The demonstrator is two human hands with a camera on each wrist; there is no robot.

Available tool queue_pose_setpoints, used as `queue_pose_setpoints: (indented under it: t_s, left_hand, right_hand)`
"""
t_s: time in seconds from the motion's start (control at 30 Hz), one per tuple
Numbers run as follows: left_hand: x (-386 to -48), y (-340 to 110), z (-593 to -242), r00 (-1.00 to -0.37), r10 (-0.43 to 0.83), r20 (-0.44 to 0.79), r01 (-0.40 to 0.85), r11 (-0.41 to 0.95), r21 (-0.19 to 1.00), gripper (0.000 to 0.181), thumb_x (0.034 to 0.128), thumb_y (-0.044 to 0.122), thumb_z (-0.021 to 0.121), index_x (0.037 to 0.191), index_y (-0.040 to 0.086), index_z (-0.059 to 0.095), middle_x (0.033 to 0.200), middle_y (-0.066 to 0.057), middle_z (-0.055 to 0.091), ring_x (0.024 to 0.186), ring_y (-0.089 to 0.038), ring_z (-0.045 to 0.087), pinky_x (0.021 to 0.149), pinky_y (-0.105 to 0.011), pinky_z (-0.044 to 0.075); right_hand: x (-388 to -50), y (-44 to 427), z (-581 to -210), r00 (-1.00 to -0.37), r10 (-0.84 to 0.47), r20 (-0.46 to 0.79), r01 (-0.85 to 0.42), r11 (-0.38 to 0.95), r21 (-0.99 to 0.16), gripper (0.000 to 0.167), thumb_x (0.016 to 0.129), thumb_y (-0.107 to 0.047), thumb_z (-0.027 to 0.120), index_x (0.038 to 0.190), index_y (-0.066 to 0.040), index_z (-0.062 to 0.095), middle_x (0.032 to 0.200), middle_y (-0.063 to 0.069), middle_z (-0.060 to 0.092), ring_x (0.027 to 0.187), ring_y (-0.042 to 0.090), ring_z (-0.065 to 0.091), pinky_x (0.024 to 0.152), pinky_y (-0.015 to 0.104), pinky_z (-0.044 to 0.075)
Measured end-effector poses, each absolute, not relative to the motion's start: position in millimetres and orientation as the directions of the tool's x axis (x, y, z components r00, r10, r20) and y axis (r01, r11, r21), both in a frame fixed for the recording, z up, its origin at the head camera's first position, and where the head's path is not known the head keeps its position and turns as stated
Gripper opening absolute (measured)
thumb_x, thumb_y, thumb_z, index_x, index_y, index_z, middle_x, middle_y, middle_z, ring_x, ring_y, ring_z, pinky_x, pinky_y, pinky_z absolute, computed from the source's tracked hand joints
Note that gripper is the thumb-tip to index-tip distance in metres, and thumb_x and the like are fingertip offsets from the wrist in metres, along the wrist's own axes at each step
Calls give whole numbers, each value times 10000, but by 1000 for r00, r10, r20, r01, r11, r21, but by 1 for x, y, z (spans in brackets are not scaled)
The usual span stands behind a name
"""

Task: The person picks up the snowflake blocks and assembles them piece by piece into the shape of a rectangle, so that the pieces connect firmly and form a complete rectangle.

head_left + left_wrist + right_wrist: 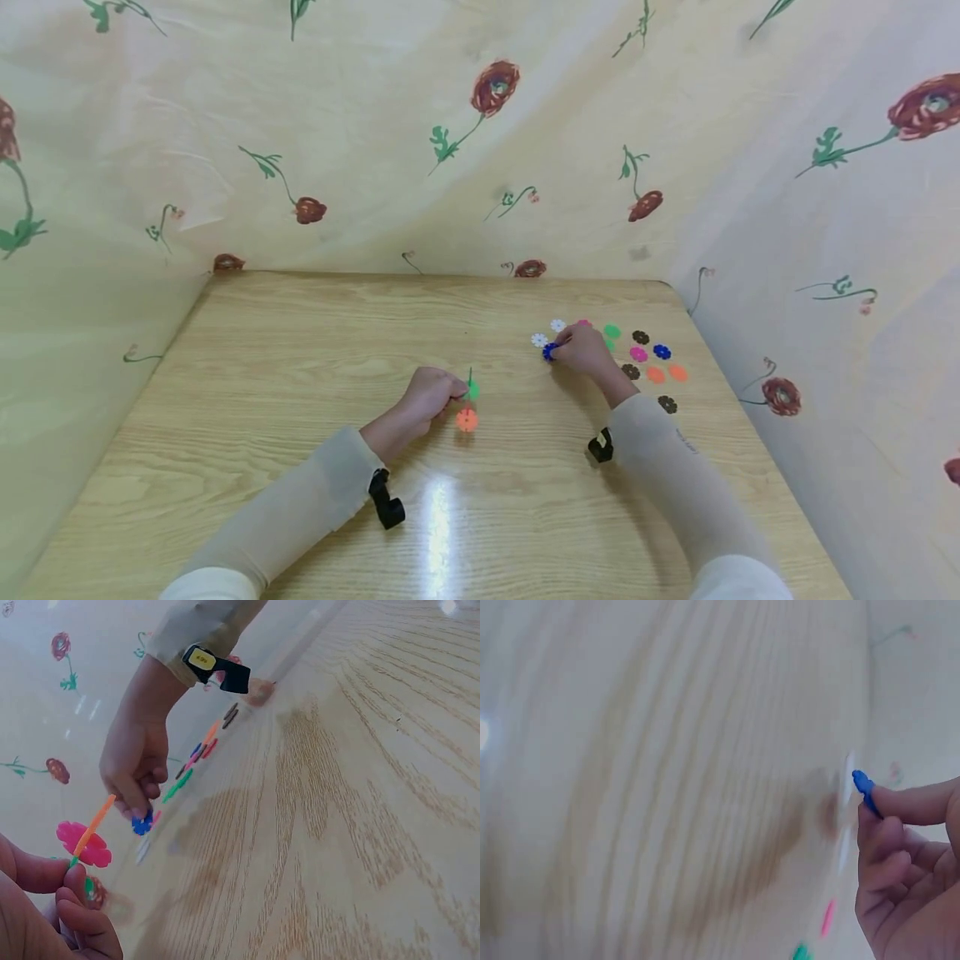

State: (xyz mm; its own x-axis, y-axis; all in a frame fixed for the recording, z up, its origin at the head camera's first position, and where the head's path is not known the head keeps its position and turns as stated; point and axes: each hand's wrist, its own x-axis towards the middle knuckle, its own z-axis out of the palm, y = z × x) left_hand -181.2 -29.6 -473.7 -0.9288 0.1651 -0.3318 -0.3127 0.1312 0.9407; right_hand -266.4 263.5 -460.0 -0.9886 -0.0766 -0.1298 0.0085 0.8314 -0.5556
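The left hand (427, 398) pinches a small group of joined flower-shaped discs above the middle of the table. In the left wrist view an orange disc (94, 825) stands edge-on against a pink disc (73, 837), with green at the fingertips. The head view shows the group's orange disc (467, 420) below a green one (472, 389). Farther right, the right hand (587, 350) holds a blue disc (550, 352) between thumb and finger. That blue disc (864, 787) looks tilted and nearly edge-on in the right wrist view.
Loose discs lie on the wooden table (322, 333) at the right: white (558, 325), green (612, 331), pink (638, 354), blue (662, 352), brown (667, 404) and orange (678, 372). Flower-patterned cloth (375, 125) hangs behind the table and along its sides.
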Motion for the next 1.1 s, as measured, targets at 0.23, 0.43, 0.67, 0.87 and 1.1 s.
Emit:
queue_pose_setpoints:
  t_s: [0.23,0.43,0.67,0.87,1.1]
  left_hand:
    - [-181,-29,-472,-930,168,-328,-310,123,943,182,902,76,646,732,25,685,649,-39,510,555,-140,397,505,-259,394]
    - [-181,-28,-472,-924,165,-346,-328,127,936,144,899,82,657,785,12,713,671,-33,539,578,-145,426,511,-248,408]
    - [-180,-24,-474,-923,185,-338,-317,133,939,126,889,76,657,865,-9,746,687,-4,587,566,-118,450,506,-229,409]
    - [-180,-20,-474,-919,174,-355,-335,132,933,121,904,95,668,872,7,745,681,1,595,578,-116,472,506,-228,415]
    - [-178,-20,-474,-912,188,-364,-342,140,929,123,910,100,666,855,29,750,679,-6,599,565,-111,462,513,-225,410]
  right_hand:
    - [-257,225,-453,-961,-159,-227,79,628,-774,156,916,-71,712,1027,37,697,846,98,682,701,220,630,579,307,525]
    - [-250,202,-458,-930,-249,-269,115,499,-859,187,936,-74,697,1080,46,700,812,64,676,672,184,573,560,279,478]
    - [-240,181,-462,-905,-342,-251,132,335,-933,227,970,-56,638,1140,88,682,793,60,665,629,135,523,538,232,432]
    - [-237,172,-465,-904,-334,-266,199,223,-954,239,982,-35,608,1167,109,655,789,55,659,657,118,577,564,197,506]
    - [-233,169,-467,-908,-320,-270,224,173,-959,231,978,-10,600,1159,126,642,776,44,664,653,98,591,584,191,530]
